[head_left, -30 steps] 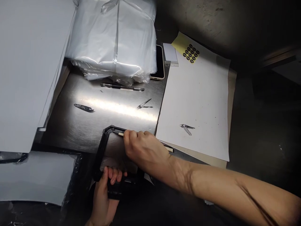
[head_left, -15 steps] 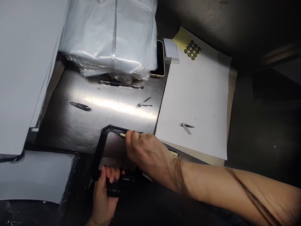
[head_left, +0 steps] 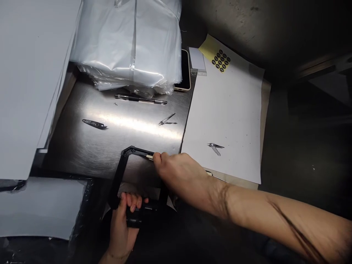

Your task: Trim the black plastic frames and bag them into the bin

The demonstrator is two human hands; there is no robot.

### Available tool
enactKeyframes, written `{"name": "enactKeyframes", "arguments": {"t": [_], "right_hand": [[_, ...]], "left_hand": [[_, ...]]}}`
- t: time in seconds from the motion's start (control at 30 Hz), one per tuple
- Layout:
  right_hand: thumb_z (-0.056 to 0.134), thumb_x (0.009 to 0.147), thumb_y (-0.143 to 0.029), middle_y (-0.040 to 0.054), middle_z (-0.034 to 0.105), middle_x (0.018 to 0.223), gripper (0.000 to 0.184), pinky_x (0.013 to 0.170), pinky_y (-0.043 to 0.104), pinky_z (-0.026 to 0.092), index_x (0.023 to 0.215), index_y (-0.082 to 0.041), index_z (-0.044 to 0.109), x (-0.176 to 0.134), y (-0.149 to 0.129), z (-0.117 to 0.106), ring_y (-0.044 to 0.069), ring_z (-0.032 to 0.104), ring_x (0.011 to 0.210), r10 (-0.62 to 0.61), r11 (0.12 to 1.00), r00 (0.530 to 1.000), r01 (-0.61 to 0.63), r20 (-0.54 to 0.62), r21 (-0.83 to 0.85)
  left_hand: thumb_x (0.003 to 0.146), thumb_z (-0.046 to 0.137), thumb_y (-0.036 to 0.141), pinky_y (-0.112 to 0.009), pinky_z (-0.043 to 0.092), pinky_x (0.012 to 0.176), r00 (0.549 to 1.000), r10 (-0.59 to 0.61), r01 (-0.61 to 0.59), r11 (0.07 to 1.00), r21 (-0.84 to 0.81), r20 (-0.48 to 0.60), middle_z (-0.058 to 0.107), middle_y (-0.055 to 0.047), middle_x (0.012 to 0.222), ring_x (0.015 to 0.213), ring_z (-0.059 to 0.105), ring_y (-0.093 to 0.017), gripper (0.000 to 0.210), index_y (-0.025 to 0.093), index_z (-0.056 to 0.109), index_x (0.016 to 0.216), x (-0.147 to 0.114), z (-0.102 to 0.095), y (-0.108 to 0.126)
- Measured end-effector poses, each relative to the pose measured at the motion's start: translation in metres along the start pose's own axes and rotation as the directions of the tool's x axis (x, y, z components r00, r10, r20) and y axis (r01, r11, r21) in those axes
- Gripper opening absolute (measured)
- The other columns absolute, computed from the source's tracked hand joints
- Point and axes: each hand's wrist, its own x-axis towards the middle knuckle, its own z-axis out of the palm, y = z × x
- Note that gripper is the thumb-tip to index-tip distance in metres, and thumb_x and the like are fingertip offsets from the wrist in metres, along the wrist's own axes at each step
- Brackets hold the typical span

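Observation:
A black rectangular frame (head_left: 120, 176) with angled corners is held up at the front edge of the metal table. My left hand (head_left: 123, 220) grips its near side, fingers curled over the bar. Closed on a thin cream-coloured stick-like tool (head_left: 150, 157), my right hand (head_left: 178, 172) lies over the frame's far bar. The tool's tip sits at the inner side of that bar; whether it touches cannot be made out. My right hand hides the frame's far right corner and most of the tool.
On the metal table (head_left: 90, 146) lie a pen (head_left: 140, 99), a small dark pointed tool (head_left: 94, 124) and silver clippers (head_left: 167, 120). Another clipper (head_left: 216, 147) rests on white paper (head_left: 225, 110), with a sticker sheet (head_left: 220, 60). Behind are stacked plastic bags (head_left: 126, 40) and a phone (head_left: 186, 69).
My right hand has slid a little to the right along the frame's far bar with the tool. My left hand keeps its grip; the frame has shifted slightly right in view.

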Motion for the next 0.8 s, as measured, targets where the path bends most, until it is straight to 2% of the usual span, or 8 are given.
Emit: {"name": "enactKeyframes", "arguments": {"t": [0.13, 0.27, 0.43, 0.57, 0.8], "right_hand": [[0.047, 0.071, -0.009, 0.0068, 0.059, 0.065, 0.011, 0.043, 0.023, 0.028, 0.075, -0.013, 0.056, 0.007, 0.018, -0.003, 0.016, 0.053, 0.053, 0.035, 0.966, 0.992, -0.066, 0.124, 0.249], [0.04, 0.08, -0.02, 0.0077, 0.058, 0.064, 0.021, 0.047, 0.022, 0.031, 0.071, -0.011, 0.057, 0.011, 0.03, 0.003, 0.013, 0.048, 0.051, 0.035, 0.898, 0.988, -0.095, 0.148, 0.429], [0.038, 0.082, -0.023, 0.0033, 0.054, 0.06, 0.024, 0.046, 0.018, 0.03, 0.068, -0.013, 0.055, 0.013, 0.032, 0.015, 0.008, 0.04, 0.048, 0.04, 0.857, 0.991, -0.099, 0.126, 0.505], [0.04, 0.082, -0.025, 0.0007, 0.052, 0.058, 0.025, 0.045, 0.016, 0.03, 0.065, -0.014, 0.053, 0.016, 0.026, 0.026, 0.007, 0.038, 0.048, 0.03, 0.832, 0.993, -0.09, 0.118, 0.547], [0.034, 0.086, -0.023, 0.0033, 0.055, 0.065, 0.021, 0.048, 0.021, 0.027, 0.077, -0.015, 0.052, 0.002, 0.018, 0.033, 0.01, 0.044, 0.052, 0.124, 0.877, 0.991, -0.135, 0.054, 0.461]], "left_hand": [[0.083, 0.037, 0.032, -0.031, 0.048, 0.067, 0.999, -0.014, 0.013, 1.0, 0.024, 0.035, 0.041, 0.005, 0.047, 0.053, 0.041, -0.009, 0.037, 0.016, 0.048, 0.051, 0.001, -0.001, 0.0], [0.083, 0.037, 0.033, -0.031, 0.048, 0.069, 0.999, -0.021, 0.02, 0.999, 0.042, 0.044, 0.042, 0.005, 0.048, 0.054, 0.042, -0.01, 0.036, 0.017, 0.048, 0.052, 0.001, -0.001, -0.001], [0.083, 0.037, 0.033, -0.03, 0.048, 0.068, 0.999, -0.032, 0.031, 0.998, 0.053, 0.035, 0.042, 0.005, 0.049, 0.054, 0.042, -0.009, 0.036, 0.017, 0.048, 0.053, 0.0, 0.0, 0.0], [0.083, 0.037, 0.034, -0.028, 0.048, 0.067, 0.999, -0.024, 0.023, 0.998, 0.051, 0.027, 0.042, 0.005, 0.048, 0.054, 0.042, -0.009, 0.036, 0.017, 0.047, 0.053, 0.0, 0.001, 0.0], [0.083, 0.038, 0.033, -0.031, 0.048, 0.068, 1.0, -0.009, 0.008, 0.999, 0.038, 0.014, 0.042, 0.005, 0.048, 0.054, 0.042, -0.009, 0.035, 0.017, 0.048, 0.053, 0.0, -0.002, -0.001]]}}
